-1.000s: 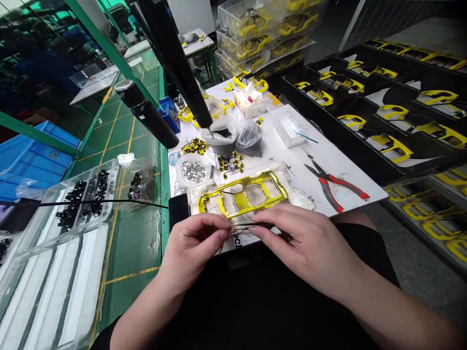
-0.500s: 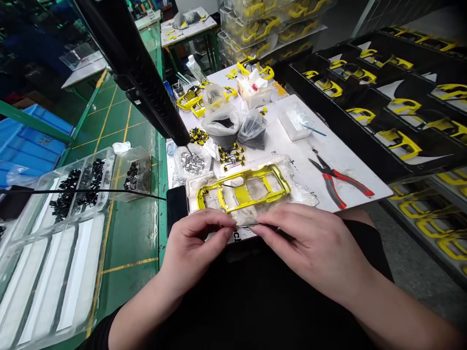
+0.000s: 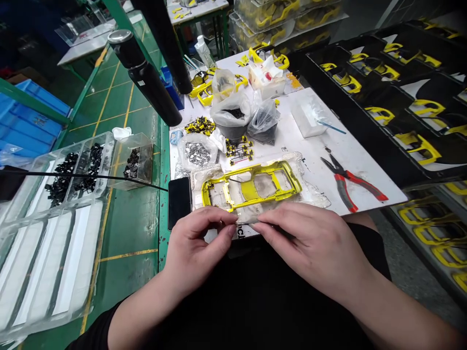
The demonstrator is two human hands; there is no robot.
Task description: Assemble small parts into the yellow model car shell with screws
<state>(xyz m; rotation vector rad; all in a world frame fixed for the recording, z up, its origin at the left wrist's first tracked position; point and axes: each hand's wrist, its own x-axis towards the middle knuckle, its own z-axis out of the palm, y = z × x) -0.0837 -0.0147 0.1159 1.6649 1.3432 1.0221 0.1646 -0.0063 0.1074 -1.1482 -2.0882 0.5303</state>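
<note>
The white table (image 3: 292, 146) stood in front of the person, with black trays (image 3: 401, 97) of yellow parts at its right and a clear tray (image 3: 54, 233) of small black parts at its left. A yellow frame (image 3: 251, 187) lay flat near the front edge of the table, and red pliers (image 3: 350, 182) lay to the right of it. Some black letters (image 3: 241, 232) were printed at the table edge, but the hands covered most of them and they could not be read.

The left hand (image 3: 193, 248) and the right hand (image 3: 314, 248) met just in front of the frame, palms down. The thumb and forefinger of each hand were closed narrowly on a thin piece (image 3: 242, 223) between them. Compared with half a second before, the hands kept the same pinch and place. Only the view had shifted slightly.
</note>
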